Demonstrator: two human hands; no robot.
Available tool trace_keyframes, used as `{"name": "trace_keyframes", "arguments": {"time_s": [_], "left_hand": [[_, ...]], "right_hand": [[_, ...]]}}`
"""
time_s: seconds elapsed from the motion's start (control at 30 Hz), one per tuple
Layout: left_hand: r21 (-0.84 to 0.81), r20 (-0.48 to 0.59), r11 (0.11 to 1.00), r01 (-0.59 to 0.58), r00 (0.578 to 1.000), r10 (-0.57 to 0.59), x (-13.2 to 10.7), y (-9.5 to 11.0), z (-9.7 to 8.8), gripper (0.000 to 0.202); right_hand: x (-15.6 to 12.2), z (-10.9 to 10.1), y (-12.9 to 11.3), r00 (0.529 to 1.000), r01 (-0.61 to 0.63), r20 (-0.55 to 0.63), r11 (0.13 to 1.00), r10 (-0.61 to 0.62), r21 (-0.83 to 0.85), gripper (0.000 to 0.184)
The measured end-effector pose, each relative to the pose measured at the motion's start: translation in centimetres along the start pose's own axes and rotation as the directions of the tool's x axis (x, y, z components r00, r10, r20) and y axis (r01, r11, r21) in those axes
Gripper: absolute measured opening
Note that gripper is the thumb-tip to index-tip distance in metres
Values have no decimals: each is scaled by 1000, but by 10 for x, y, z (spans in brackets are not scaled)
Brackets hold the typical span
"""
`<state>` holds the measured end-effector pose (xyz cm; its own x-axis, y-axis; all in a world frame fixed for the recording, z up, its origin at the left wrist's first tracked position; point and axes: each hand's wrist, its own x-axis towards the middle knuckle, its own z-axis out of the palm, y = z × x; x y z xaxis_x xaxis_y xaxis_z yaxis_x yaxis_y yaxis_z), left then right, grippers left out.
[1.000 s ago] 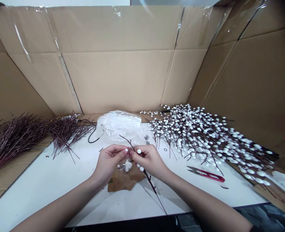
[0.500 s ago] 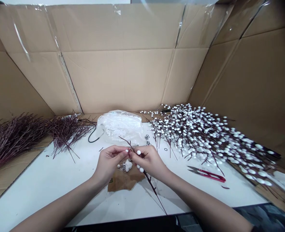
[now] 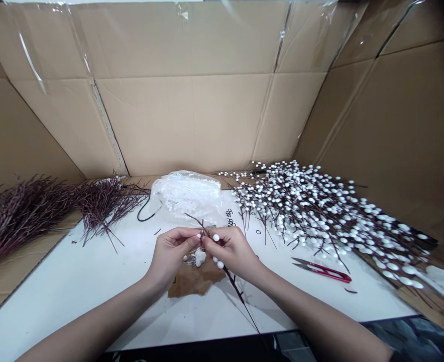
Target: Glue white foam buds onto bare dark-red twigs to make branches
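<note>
Gripping tight: right hand (image 3: 235, 251) closed around a dark twig (image 3: 237, 290), fingers wrapped about the upper stem, the lower end slanting down past the right side of the cardboard scrap (image 3: 192, 284). Left hand (image 3: 169, 254) pinched shut on one white bead (image 3: 198, 235), thumb and forefinger holding it against a twig tip, directly above the scrap. Two more beads (image 3: 216, 237) already seated on the twig, beside the right fingers.

On the scrap itself, a little heap of loose beads (image 3: 200, 258). Near the scrap's lower left corner, a small dark printed mark (image 3: 173, 282), too small to read.

Under the scrap, a white counter (image 3: 94, 274). Behind the scrap, a clear plastic bag (image 3: 186, 195) full of white beads. Behind and to the right of the scrap, a few black rings (image 3: 229, 215). Right of the scrap, red snips (image 3: 322, 270) lying flat. Farther right of the scrap, a big pile of beaded branches (image 3: 320, 211). Far left of the scrap, bundles of bare twigs (image 3: 37, 211).
</note>
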<state>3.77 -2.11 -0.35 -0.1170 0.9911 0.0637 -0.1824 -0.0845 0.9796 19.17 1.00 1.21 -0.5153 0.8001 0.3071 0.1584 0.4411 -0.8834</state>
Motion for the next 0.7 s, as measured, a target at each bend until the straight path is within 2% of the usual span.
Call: {"name": "trace_keyframes", "arguments": {"time_s": [0.53,0.63,0.7], "left_hand": [[-29,-21,999,-15,1000,15,-2,-4,6,12],[13,-20,1000,-27,999,27,-2,-2,5,13],[70,24,997,-31,999,30,1,3,2,14]], "right_hand": [[-1,1,1,1000,17,-26,1000,-16,23,35],[-2,1,4,1000,-1,-28,1000,2,30,35],[-2,0,6,999,-25,-25,998,27,53,35]]}}
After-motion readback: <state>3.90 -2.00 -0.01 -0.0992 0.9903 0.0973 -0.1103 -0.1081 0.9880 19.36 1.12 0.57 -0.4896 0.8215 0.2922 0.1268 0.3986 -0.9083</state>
